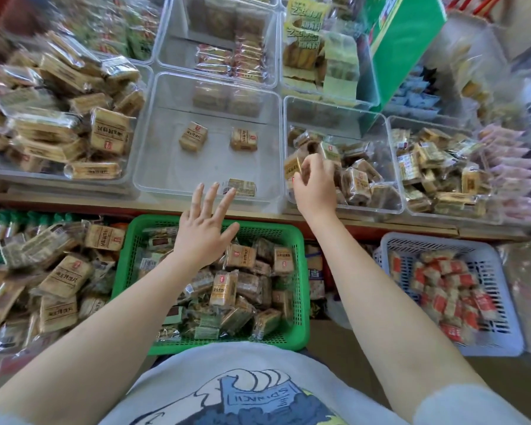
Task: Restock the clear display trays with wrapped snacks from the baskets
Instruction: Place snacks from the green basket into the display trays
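A nearly bare clear tray (154,179) sits in the middle of the shelf with three wrapped snacks, one (241,187) at its front edge. My left hand (204,228) hovers open with spread fingers between that tray's front rim and the green basket (126,240) full of wrapped snacks. My right hand (314,182) is in the clear tray (396,207) to the right and pinches a tan wrapped snack (292,167) at the left end of its pile.
A full clear tray (59,176) stands at the left, and another clear tray (460,214) at the far right. A pale blue basket (503,302) holds red-wrapped snacks at lower right. Loose packs (52,277) are heaped at lower left. A green box (402,41) stands behind.
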### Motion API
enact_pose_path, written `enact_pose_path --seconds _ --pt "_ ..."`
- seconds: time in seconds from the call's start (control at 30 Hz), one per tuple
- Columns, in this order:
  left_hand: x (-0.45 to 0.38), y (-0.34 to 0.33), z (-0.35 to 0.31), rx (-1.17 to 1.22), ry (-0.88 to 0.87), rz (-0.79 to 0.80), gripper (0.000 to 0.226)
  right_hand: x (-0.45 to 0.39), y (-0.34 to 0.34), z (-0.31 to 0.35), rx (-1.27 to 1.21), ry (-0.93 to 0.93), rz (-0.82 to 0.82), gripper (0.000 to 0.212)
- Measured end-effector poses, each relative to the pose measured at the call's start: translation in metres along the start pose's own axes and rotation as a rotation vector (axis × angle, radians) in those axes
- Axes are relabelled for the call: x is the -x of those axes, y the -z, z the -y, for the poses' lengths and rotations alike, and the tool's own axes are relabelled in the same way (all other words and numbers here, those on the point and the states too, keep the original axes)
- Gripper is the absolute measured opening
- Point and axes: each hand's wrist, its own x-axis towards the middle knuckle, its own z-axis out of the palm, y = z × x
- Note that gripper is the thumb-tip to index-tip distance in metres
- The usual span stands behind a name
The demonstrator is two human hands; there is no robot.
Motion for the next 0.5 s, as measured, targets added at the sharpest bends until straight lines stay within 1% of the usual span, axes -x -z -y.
enact_pose_path --seconds 0.17,0.27,0.33,0.4,0.47,0.5 --pt "-0.002 -0.001 0.002 0.013 0.000 -0.003 0.071 -0.019 -0.010 -0.012 0.067 -0.060 0.014 0.018" --pt "-0.002 -0.002 0.002 -0.004 -0.002 -0.002 0.071 -0.025 -0.012 -0.021 0.106 -0.101 0.038 0.017" --pt "-0.002 -0.002 0.002 -0.006 -0.001 -0.004 0.072 -0.023 -0.017 -0.020 0.082 -0.027 0.099 0.014" --pt "-0.002 -0.002 0.002 -0.006 0.000 -0.008 0.072 -0.014 -0.023 -0.020 0.137 0.094 0.145 0.017" --pt "-0.001 -0.002 0.002 -0.005 -0.002 -0.006 0.072 -0.006 -0.026 -0.028 0.291 0.176 0.061 0.022" --pt "-0.001 -0.001 0.002 -0.008 -0.004 -0.003 0.072 -0.004 -0.027 -0.033 0.337 0.177 0.002 0.023"
